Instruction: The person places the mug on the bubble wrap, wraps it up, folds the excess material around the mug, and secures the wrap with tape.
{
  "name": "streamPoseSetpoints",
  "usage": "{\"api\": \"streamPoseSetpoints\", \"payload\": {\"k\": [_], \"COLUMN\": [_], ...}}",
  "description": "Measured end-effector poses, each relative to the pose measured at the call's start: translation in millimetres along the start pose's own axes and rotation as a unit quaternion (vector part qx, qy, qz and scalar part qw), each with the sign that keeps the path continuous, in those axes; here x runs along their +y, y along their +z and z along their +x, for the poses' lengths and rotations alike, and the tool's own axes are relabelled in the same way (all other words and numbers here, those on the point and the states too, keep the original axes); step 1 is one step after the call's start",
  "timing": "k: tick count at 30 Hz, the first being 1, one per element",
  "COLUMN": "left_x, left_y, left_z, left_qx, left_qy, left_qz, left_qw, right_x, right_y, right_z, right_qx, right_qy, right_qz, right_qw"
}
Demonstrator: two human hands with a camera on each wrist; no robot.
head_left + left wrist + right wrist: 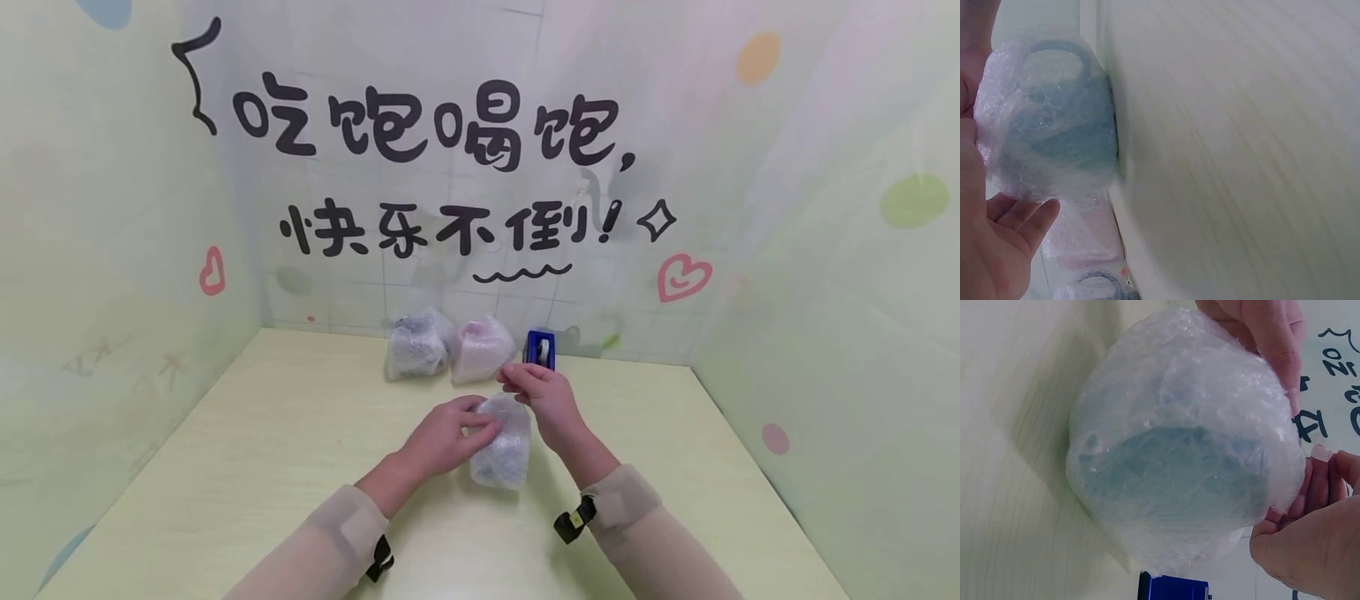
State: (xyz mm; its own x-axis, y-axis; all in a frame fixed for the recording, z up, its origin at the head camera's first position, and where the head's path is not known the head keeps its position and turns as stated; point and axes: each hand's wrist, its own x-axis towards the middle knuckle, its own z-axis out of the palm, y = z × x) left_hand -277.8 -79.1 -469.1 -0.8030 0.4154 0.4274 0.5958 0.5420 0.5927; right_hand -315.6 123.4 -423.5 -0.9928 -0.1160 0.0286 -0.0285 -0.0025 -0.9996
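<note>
A mug wrapped in bubble wrap (501, 454) stands on the table between the two hands; its bluish body and curved handle show through the wrap (1060, 119). My left hand (455, 433) holds the upper part of this bundle from the left, thumb on the near side and fingers behind (997, 231). At the bundle's upper right is my right hand (546, 404), thumb and fingertips drawn together. A small pale bit that looks like tape (1321, 453) shows at those fingertips. Whether the right fingers touch the wrap, I cannot tell.
Near the back wall stand two more bubble-wrapped items, one greyish (417, 346) and one pinkish (482, 350). A blue tape dispenser (540, 348) is right of them, partly behind my right hand. Printed sheets wall in the pale table (247, 467) at the back and sides.
</note>
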Motion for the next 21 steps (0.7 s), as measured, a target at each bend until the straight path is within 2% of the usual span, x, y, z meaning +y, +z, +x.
{"api": "streamPoseSetpoints", "payload": {"k": [5,8,13,16,21], "left_x": [0.8,0.0,-2.5,-3.4,-3.8], "left_y": [-1.9,-3.7,-4.1,-3.9,-3.9], "left_z": [-1.6,-3.8,-5.0,-5.4,-6.5], "left_qx": [-0.014,-0.024,-0.015,-0.013,-0.017], "left_qy": [-0.011,-0.007,0.02,0.026,0.032], "left_qz": [-0.006,0.0,0.013,0.014,0.01], "left_qw": [0.9998,0.9997,0.9996,0.9995,0.9993], "right_x": [2,4,9,14,25], "right_y": [0,-1,-2,-3,-5], "right_z": [5.5,8.0,11.4,13.0,16.6], "right_qx": [-0.001,0.0,0.023,0.037,0.03], "right_qy": [-0.005,-0.007,-0.009,0.0,0.019], "right_qz": [0.002,-0.008,-0.065,-0.101,-0.13], "right_qw": [1.0,0.9999,0.9976,0.9942,0.9908]}}
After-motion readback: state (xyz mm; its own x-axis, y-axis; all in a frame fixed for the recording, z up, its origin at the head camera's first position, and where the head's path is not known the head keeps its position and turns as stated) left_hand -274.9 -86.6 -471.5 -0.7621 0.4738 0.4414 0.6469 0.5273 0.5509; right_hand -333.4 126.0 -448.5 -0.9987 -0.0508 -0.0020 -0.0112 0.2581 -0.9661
